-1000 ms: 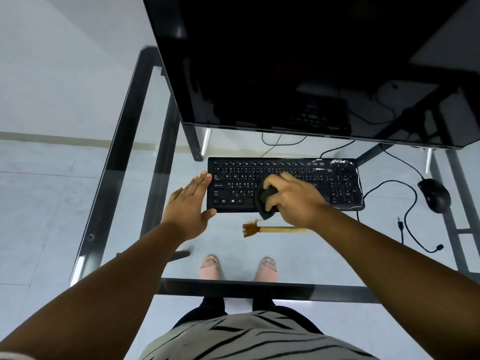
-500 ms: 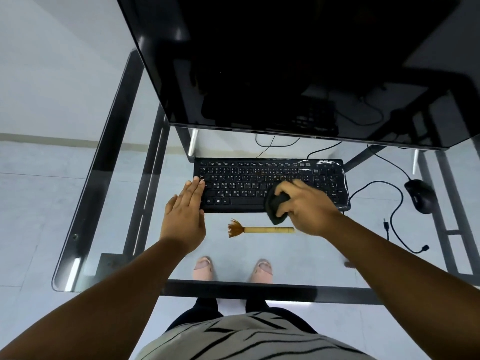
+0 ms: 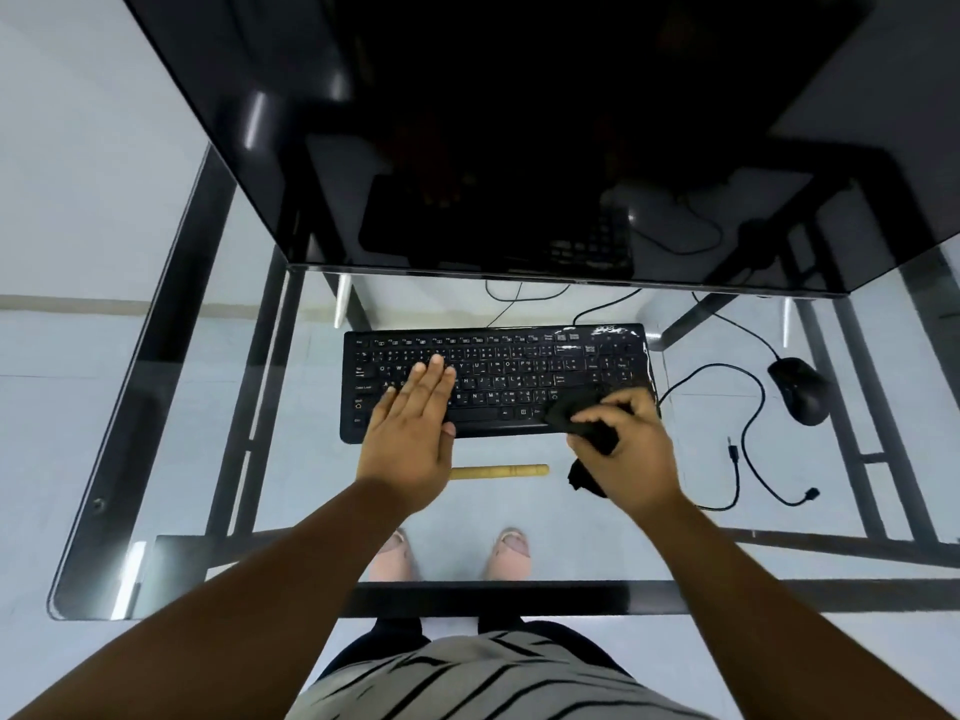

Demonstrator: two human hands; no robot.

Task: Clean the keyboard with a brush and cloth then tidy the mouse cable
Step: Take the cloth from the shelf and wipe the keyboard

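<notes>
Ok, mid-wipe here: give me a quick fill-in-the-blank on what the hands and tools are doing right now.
1. The right hand grips a dark ____ at the keyboard's near right corner.
2. The left hand lies flat on the keyboard's ____ half.
3. The brush lies on the glass desk, ____ by either hand.
4. The mouse sits to the keyboard's ____.

Missing words: cloth; left; untouched; right
</notes>
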